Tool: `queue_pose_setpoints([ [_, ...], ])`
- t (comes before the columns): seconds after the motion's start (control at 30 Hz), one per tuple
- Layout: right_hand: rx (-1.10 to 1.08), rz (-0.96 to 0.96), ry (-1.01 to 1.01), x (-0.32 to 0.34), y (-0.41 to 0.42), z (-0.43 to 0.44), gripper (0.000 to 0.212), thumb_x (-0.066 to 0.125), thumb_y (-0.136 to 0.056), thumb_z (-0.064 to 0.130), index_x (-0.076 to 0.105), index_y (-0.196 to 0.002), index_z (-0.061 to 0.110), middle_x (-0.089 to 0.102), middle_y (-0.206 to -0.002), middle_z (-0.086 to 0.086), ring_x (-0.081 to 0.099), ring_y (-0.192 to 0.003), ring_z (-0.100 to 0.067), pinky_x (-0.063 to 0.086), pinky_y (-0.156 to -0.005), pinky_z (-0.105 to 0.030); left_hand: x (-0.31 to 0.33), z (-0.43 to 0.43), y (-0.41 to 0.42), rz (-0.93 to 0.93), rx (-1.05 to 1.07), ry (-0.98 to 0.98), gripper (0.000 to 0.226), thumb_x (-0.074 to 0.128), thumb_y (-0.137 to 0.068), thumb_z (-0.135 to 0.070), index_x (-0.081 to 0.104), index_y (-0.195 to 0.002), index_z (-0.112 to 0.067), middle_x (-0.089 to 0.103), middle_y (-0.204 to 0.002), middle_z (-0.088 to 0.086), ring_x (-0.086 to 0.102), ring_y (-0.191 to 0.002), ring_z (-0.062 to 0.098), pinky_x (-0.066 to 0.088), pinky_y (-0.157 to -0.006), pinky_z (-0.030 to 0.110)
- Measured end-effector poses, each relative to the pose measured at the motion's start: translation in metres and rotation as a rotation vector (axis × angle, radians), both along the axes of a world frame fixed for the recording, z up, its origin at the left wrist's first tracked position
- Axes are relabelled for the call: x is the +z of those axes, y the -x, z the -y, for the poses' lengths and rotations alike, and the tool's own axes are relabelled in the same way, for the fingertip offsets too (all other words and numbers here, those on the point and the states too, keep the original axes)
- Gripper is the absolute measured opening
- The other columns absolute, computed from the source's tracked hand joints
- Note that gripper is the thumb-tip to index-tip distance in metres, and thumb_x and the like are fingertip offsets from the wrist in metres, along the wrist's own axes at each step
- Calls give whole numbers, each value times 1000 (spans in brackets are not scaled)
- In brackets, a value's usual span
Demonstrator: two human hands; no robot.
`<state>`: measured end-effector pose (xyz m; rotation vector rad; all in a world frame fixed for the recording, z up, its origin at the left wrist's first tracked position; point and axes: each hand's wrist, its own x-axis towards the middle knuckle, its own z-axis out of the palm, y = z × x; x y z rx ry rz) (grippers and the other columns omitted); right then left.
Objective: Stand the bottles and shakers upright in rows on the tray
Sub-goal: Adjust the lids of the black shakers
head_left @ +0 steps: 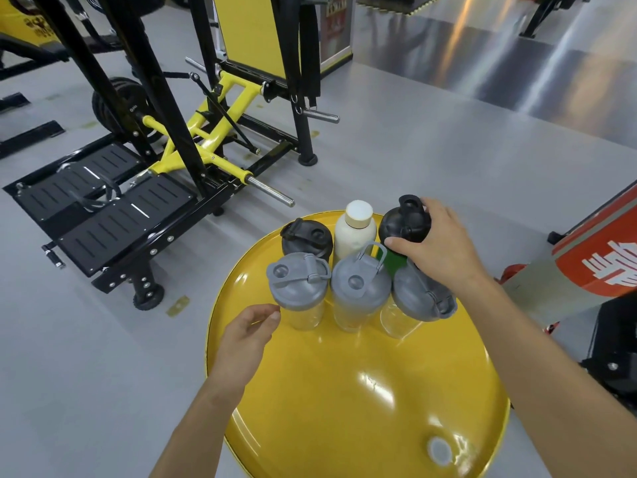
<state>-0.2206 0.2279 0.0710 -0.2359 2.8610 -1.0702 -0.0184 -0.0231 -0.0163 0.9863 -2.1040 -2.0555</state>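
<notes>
Six containers crowd the far end of a round yellow tray [344,391] on a gym floor: three grey-lidded clear shakers [298,288] in the near row, a black-lidded shaker [306,236], a cream bottle [355,232] and a black-topped green shaker [405,224] behind. The right hand [444,246] reaches over from the right, fingers wrapped round that black top. The left hand [248,326] hovers loosely curled, holding nothing, by the left grey shaker. Tight spacing risks a knock toppling neighbours.
</notes>
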Motion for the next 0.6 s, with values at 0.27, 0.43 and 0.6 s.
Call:
queue_pose_setpoints([
  [0.27, 98, 21, 87, -4, 13, -8, 55, 88, -72, 37, 63, -120, 25, 61, -118, -3, 57, -110, -23, 41, -84, -33, 4, -5, -8, 22, -4, 4, 12, 67, -96, -32, 75, -104, -30, 73, -115, -9, 66, -113, 11, 50, -107, 43],
  [0.43, 118, 4, 88, -6, 16, -11, 54, 88, -73, 36, 63, -120, 25, 62, -117, -3, 56, -109, -23, 40, -84, -33, 5, -11, -10, 42, -12, 0, 9, 68, -95, -34, 76, -99, -35, 74, -113, -11, 67, -112, 11, 50, -107, 44],
  [0.6, 108, -19, 87, -6, 13, -10, 50, 87, -75, 35, 62, -117, 23, 59, -117, -2, 54, -109, -22, 39, -85, -33, 7, -18, -8, 33, -11, 0, 10, 68, -95, -31, 76, -101, -31, 74, -110, -10, 67, -110, 10, 50, -107, 42],
])
